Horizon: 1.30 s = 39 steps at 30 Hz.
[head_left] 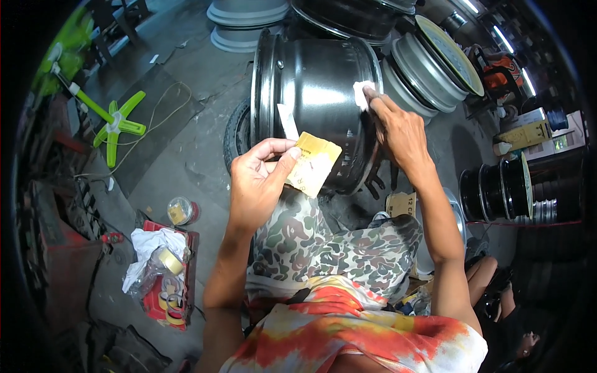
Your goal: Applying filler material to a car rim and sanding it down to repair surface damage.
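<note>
My left hand [264, 177] pinches a squarish piece of yellow card [318, 163] with printing and a pale smear on it. A flat, pale blade-like strip [286, 120] sticks up from behind the fingers; its lower end is hidden. In front of me a glossy black wheel rim [323, 74] stands on its edge, its barrel facing me. My right hand [398, 127] presses a crumpled white cloth or tissue [362, 94] against the barrel near its right flange. Below that hand, small pale marks show on the black surface. The card is held just in front of the rim's lower left part.
A tyre [236, 133] lies behind the rim. Grey wheels [245, 28] stand at the back, more wheels [429, 68] at right. At left are a green star-shaped base [118, 124], a tin [182, 211] and a red tray [191, 273] with tape rolls. Someone's leg [482, 280] shows lower right.
</note>
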{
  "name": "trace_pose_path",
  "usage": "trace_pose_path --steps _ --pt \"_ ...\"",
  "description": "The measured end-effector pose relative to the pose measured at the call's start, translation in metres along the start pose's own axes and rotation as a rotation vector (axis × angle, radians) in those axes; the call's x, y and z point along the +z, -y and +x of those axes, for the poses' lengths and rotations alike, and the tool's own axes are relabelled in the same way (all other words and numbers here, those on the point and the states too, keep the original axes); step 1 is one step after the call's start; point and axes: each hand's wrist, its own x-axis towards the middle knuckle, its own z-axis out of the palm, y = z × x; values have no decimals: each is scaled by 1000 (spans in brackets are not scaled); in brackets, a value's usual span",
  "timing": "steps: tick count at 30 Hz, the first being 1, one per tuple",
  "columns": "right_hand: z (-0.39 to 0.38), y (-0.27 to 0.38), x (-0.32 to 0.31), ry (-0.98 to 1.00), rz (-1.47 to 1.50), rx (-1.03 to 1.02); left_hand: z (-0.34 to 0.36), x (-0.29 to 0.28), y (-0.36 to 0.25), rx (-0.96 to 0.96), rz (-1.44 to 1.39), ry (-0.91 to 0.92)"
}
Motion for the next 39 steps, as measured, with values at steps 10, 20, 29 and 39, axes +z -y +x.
trace_pose_path --steps 10,20,29,39 --pt "-39 34 -60 -55 622 -259 12 3 0 -12 33 49" --pt "-45 40 -73 79 494 -378 26 7 8 -96 -38 121" --pt "-5 -38 -30 -51 452 -30 23 12 13 -93 -57 87" --pt "-13 -56 -9 -42 -36 -239 16 9 12 -119 -18 76"
